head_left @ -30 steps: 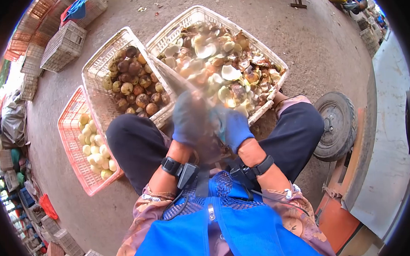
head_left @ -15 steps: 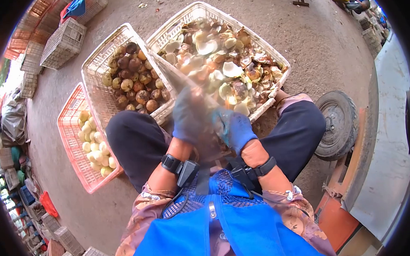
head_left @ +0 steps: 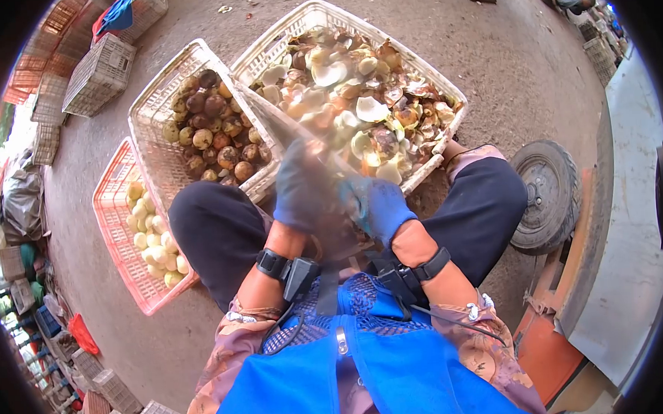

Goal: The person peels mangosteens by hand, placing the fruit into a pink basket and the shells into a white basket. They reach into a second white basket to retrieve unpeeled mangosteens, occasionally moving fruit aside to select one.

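Observation:
My left hand [head_left: 299, 190], in a blue-grey work glove, is closed between my knees. My right hand [head_left: 379, 207], gloved in blue, is closed just beside it. A blurred smudge over the picture's middle hides the fingers and whatever they hold. Right beyond the hands is a white plastic crate [head_left: 456, 102] full of peel pieces [head_left: 372, 110], pale inside and brown outside. To its left, another white crate [head_left: 144, 126] holds round brownish unpeeled fruits [head_left: 226, 158]. Pale peeled fruits [head_left: 156, 255] lie in a pink crate [head_left: 108, 217] by my left knee.
A wheel with a black tyre [head_left: 544, 198] stands right of my right knee, beside a grey metal panel [head_left: 617, 217]. More crates [head_left: 102, 75] stand at upper left and lower left. At the top right edge, a person [head_left: 578, 0] is partly visible.
Both hands stay close together between the knees, with only slight shifts. The view has moved a little; the crates look otherwise the same.

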Demonstrator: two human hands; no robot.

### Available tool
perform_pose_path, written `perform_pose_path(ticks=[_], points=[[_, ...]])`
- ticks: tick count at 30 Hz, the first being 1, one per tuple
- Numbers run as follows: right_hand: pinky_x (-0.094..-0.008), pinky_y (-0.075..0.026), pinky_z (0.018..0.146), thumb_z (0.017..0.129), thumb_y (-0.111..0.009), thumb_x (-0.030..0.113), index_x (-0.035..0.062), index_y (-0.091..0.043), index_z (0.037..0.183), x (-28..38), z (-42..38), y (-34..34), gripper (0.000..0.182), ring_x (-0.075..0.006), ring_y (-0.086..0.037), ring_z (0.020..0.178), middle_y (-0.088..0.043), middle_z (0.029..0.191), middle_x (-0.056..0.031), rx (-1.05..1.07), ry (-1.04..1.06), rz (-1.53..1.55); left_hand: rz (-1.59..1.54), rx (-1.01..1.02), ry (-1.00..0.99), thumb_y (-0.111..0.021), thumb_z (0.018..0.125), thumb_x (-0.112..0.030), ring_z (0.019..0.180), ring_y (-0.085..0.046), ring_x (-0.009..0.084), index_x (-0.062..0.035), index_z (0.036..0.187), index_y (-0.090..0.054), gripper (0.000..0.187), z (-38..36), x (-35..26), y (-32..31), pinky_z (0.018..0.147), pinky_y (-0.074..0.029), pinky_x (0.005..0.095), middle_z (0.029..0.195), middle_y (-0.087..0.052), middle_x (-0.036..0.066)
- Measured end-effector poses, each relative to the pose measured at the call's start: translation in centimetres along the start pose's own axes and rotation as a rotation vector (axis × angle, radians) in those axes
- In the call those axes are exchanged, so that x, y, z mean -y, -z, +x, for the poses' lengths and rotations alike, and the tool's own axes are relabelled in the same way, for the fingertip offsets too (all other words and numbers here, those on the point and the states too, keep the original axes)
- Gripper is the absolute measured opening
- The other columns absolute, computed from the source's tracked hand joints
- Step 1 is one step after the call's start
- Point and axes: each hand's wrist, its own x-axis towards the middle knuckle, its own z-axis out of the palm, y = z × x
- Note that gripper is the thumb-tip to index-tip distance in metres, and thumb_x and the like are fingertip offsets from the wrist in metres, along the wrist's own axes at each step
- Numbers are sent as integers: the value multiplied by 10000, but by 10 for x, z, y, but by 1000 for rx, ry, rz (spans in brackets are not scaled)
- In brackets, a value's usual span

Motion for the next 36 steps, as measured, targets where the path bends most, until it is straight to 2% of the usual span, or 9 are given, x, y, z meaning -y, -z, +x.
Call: perform_pose_path(ticks=[5,11,15,18,20,26,29,32,36], points=[[-438,-503,609,872,-571,242,132,-616,983,-9,16,-2,163,-290,-682,726,-685,836,-116,95,46,-550,12,53,185,-616,922,-315,641,-644,117,-109,906,-662,212,-19,-13,-35,581,-542,270,787,-678,-15],[-433,-508,631,868,-567,220,123,-641,928,2,16,6,136,-292,-687,722,-690,801,-110,87,31,-475,58,-53,-47,-632,918,-305,609,-606,108,-118,869,-649,195,-15,-1,-40,523,-488,257,742,-653,-15],[-430,-527,606,812,-623,165,137,-576,995,8,15,14,191,-316,-691,750,-686,801,-128,113,37,-515,53,-38,75,-646,913,-283,614,-595,104,-121,858,-643,172,-12,-6,-24,529,-477,255,722,-641,-20],[-432,-537,623,814,-628,170,141,-580,1020,0,25,24,214,-324,-693,767,-689,821,-134,268,-22,-570,237,-90,90,-570,938,-398,623,-582,155,-115,1011,-595,293,-7,-7,-10,557,-489,270,741,-619,32],[-429,-541,627,821,-616,170,152,-583,1051,-13,25,20,233,-330,-689,761,-686,828,-137,236,4,-441,23,-48,285,-579,928,-416,624,-585,156,-112,968,-601,307,-23,-7,-36,552,-489,264,729,-620,35],[-416,-529,635,875,-567,225,121,-673,947,4,18,10,165,-315,-701,813,-707,879,-131,249,-34,-453,138,-64,62,-651,909,-321,551,-546,90,-148,899,-655,173,-12,2,-24,492,-453,234,675,-598,-55],[-418,-534,648,868,-572,208,123,-659,965,-4,16,0,155,-329,-697,821,-700,881,-133,182,-110,-356,205,-181,-35,-607,902,-442,599,-575,153,-109,958,-597,338,-2,4,-11,498,-472,272,759,-627,31],[-425,-550,686,868,-580,258,116,-635,994,-15,18,4,198,-332,-692,826,-696,884,-131,185,14,-523,198,-225,188,-605,903,-435,640,-586,138,-102,965,-601,339,-17,-5,-33,514,-472,253,792,-630,29],[-434,-501,642,819,-646,253,150,-535,1019,-44,32,14,251,-331,-666,767,-661,830,-126,133,94,-419,294,-262,200,-602,904,-443,683,-602,142,-97,1048,-584,375,-22,-4,-42,521,-480,270,864,-637,34]])
